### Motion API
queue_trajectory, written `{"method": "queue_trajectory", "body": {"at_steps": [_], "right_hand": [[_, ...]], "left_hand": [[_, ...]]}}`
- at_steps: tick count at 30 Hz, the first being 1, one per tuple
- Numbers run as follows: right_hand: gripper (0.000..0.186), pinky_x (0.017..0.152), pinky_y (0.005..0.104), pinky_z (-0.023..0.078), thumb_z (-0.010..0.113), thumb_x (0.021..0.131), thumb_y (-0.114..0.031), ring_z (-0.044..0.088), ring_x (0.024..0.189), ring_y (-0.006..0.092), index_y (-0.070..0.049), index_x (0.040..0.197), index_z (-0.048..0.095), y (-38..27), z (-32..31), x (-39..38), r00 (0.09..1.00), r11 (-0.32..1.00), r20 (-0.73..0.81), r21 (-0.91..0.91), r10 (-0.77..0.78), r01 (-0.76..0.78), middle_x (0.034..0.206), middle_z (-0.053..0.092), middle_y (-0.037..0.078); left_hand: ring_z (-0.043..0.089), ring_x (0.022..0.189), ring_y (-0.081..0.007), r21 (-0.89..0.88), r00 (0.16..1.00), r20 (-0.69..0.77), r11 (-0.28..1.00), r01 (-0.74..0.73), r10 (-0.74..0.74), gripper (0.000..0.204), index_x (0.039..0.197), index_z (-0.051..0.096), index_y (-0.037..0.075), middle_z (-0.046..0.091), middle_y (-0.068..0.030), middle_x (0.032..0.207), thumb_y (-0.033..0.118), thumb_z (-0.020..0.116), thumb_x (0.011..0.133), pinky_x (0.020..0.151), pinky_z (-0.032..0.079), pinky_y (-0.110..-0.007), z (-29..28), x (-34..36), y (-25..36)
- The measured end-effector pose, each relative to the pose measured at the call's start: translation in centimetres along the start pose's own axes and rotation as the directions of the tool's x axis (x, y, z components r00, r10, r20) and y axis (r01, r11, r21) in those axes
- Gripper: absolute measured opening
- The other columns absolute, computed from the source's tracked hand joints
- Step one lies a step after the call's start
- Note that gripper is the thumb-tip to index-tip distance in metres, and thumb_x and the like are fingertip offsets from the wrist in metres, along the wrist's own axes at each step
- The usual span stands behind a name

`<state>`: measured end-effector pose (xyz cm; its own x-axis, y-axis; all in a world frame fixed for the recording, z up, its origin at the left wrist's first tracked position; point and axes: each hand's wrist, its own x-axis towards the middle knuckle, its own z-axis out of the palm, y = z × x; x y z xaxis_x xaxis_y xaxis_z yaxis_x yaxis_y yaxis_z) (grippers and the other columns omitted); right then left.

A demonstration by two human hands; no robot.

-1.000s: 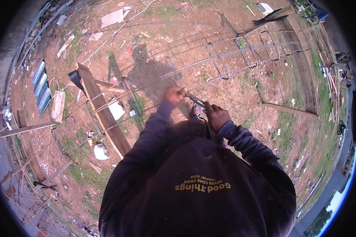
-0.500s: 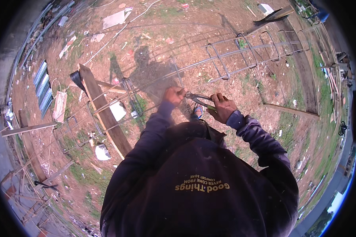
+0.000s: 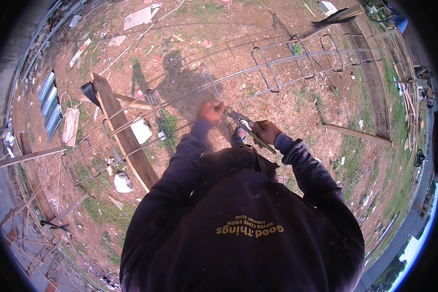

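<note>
The left hand point(image 3: 210, 112) was closed around a bar of the long rebar cage point(image 3: 277, 65), which lay across a wooden plank point(image 3: 124, 136) above the bare, littered ground point(image 3: 326, 112). The right hand point(image 3: 265, 132) was clenched on the handles of a pair of pincers point(image 3: 243, 124), whose head reached toward the left hand at the same bar. Both forearms wore dark sleeves point(image 3: 297, 160).

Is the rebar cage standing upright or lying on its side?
Lying horizontally: the rebar cage runs lengthwise, resting across a wooden plank, above the ground.
</note>
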<state>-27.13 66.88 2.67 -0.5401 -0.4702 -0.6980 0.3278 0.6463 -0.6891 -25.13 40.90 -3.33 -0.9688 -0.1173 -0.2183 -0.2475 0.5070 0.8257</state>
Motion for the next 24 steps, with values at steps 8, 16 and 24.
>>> {"method": "queue_trajectory", "body": {"at_steps": [8,16,24], "right_hand": [[0.064,0.076,0.0456,0.054,0.075,0.078,-0.038,0.067,0.085,0.0366,-0.001,0.123,0.049,-0.6,1.7,-2.3,0.953,0.825,-0.180,-0.554,-0.245,0.107,0.091,0.067,0.019],[0.039,0.064,0.0466,0.054,0.061,0.091,-0.036,0.067,0.065,0.0318,-0.005,0.115,0.061,-2.4,3.4,-3.8,0.900,0.653,-0.302,-0.757,-0.314,-0.026,0.071,0.065,0.012],[0.054,0.065,0.0396,0.056,0.076,0.079,-0.046,0.070,0.071,0.0277,0.002,0.099,0.059,-3.1,-0.5,-1.0,0.963,0.967,0.176,-0.189,0.204,-0.171,0.071,0.067,0.017]], "left_hand": [[0.061,0.066,-0.0400,-0.001,1.000,0.027,1.000,-0.005,0.005,0.039,0.086,0.071,0.001,0.063,-0.0222,0.069,0.038,0.062,0.092,0.066,0.049,-0.043,0.0,0.1,-0.1],[0.063,0.066,-0.0377,-0.013,0.998,-0.044,0.999,-0.051,0.050,0.040,0.084,0.071,0.000,0.064,-0.0218,0.071,0.039,0.064,0.091,0.066,0.048,-0.043,0.1,-0.2,0.0],[0.065,0.069,-0.0387,0.009,0.988,-0.069,0.991,-0.135,0.135,0.036,0.085,0.073,0.002,0.066,-0.0222,0.073,0.037,0.065,0.089,0.066,0.050,-0.043,0.3,0.2,-0.2]]}}
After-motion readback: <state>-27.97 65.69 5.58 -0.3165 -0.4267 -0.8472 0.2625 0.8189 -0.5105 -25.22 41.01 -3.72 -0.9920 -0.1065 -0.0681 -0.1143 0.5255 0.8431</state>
